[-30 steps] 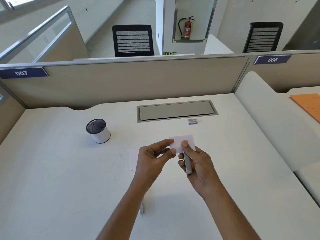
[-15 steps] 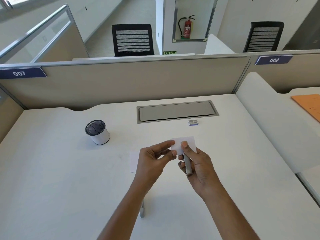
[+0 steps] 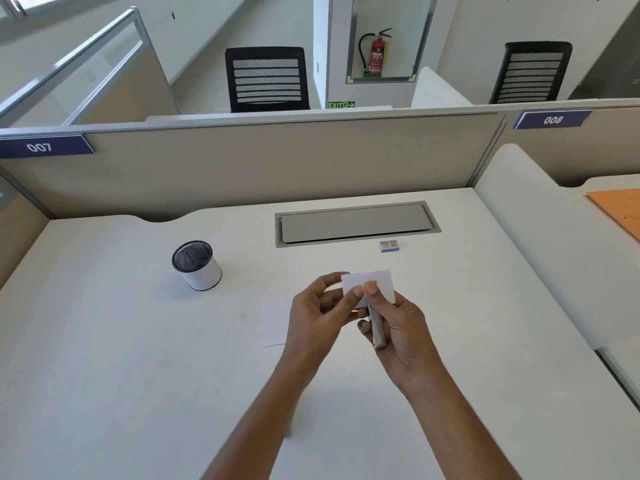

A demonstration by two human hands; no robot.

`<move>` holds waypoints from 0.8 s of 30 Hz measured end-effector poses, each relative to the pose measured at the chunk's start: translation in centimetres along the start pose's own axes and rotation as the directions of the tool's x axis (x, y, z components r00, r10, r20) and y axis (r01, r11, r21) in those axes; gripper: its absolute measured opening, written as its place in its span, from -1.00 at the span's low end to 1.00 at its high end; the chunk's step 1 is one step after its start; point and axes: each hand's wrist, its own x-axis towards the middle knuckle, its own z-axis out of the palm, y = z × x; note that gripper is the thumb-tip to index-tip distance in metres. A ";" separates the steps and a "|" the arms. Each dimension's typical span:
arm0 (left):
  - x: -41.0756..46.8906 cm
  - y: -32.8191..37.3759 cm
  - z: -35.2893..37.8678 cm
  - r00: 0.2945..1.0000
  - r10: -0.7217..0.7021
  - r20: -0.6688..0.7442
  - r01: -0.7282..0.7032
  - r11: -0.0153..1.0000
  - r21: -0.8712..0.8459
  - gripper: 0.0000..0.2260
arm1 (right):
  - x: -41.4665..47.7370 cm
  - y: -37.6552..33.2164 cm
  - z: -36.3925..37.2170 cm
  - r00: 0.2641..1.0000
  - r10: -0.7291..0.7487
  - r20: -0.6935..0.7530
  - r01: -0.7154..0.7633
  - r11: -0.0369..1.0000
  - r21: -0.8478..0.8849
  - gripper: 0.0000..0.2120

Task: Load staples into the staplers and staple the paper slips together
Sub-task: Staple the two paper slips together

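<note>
My right hand (image 3: 398, 330) grips a slim grey stapler (image 3: 376, 329) above the desk, thumb pressed on its front end. A white paper slip (image 3: 375, 284) sits in the stapler's mouth. My left hand (image 3: 318, 317) pinches the slip's left edge between thumb and forefinger. Another white slip (image 3: 275, 323) lies flat on the desk, partly hidden behind my left hand. A small staple box (image 3: 388, 245) rests farther back, near the cable tray. A second stapler (image 3: 287, 432) shows only as a sliver under my left forearm.
A white mesh-topped pen cup (image 3: 196, 265) stands at the left of the white desk (image 3: 121, 375). The grey cable tray lid (image 3: 356, 223) lies at the back, below the beige partition (image 3: 277, 161). An orange folder (image 3: 620, 209) lies on the neighbouring desk at right.
Both hands with the slip and stapler have stayed nearly still; only a slight shift of the view.
</note>
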 end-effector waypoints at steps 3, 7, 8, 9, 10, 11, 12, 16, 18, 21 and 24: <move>0.0 0.0 0.2 1.000 0.015 0.018 -0.014 1.000 -0.024 -0.86 | -0.1 -0.2 -0.1 1.000 -0.005 -0.005 0.005 1.000 -0.019 -0.66; -0.2 0.0 0.3 0.999 0.030 0.018 -0.030 1.000 -0.001 -0.88 | -0.2 -0.4 -0.2 1.000 -0.009 -0.001 0.009 1.000 -0.021 -0.74; -0.2 -0.1 0.3 0.999 0.033 0.021 -0.033 0.999 0.001 -0.87 | -0.3 -0.4 -0.2 1.000 -0.014 0.001 0.014 1.000 -0.016 -0.74; -0.3 -0.1 0.4 0.999 0.036 0.023 -0.036 0.999 -0.001 -0.86 | -0.3 -0.4 -0.2 1.000 -0.018 0.003 0.018 1.000 -0.009 -0.74; -0.4 -0.1 0.4 0.999 0.040 0.025 -0.040 0.999 -0.002 -0.86 | -0.3 -0.3 -0.2 1.000 -0.020 0.005 0.020 1.000 -0.004 -0.74; -0.5 -0.1 0.3 0.999 0.044 0.024 -0.044 0.999 -0.002 -0.85 | -0.4 -0.3 -0.2 1.000 -0.020 0.009 0.020 1.000 0.001 -0.74; -0.5 -0.1 0.3 0.999 0.044 0.020 -0.044 0.999 -0.005 -0.85 | -0.4 -0.3 -0.3 1.000 -0.017 0.014 0.017 1.000 0.009 -0.74; -0.3 0.1 0.0 0.999 0.043 -0.009 -0.043 0.999 -0.010 -0.89 | -0.2 -0.2 -0.7 0.997 0.007 0.074 -0.013 0.997 0.080 -0.72; -0.1 0.2 -0.2 0.998 0.049 -0.038 -0.049 0.999 0.001 -0.91 | -0.4 -0.1 -1.0 0.994 -0.006 0.114 0.000 0.998 0.055 -0.65; 0.2 0.2 -0.4 0.997 0.045 -0.070 -0.047 0.999 -0.025 -0.91 | -0.5 0.0 -1.2 0.990 -0.039 0.134 0.037 0.999 0.016 -0.63; 0.2 0.3 -0.5 0.995 0.025 -0.092 -0.030 0.998 -0.047 -0.93 | -0.5 -0.1 -1.8 0.996 -0.057 0.076 0.053 0.997 0.047 -0.65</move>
